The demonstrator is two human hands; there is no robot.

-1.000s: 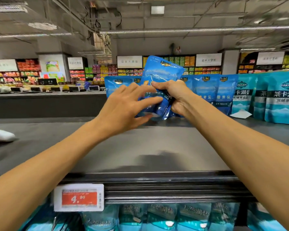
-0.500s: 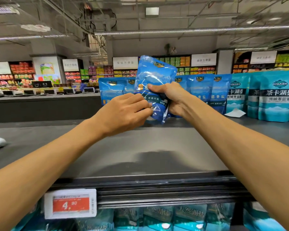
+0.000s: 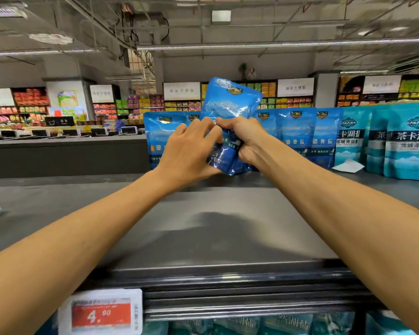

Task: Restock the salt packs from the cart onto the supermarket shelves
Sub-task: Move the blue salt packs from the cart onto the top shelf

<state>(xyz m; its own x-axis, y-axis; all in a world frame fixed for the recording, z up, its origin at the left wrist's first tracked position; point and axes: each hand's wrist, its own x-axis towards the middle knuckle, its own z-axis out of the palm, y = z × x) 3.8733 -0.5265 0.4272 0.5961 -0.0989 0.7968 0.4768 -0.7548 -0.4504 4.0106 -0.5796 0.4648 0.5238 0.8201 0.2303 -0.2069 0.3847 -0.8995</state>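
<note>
Above the shelf [image 3: 203, 238], salt pack [image 3: 230, 105] in both hands.

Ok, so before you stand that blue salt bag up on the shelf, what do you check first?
1. Both hands hold the blue salt pack: ok, left hand and right hand grip its lower half.
2. Pack upright: not ok, it leans right.
3. Pack's bottom on the top shelf: cannot tell, hands hide it.
4. Matching row behind: ok, the blue packs stand upright.
5. Not among the teal salt packs: ok, they stand further right.
</note>
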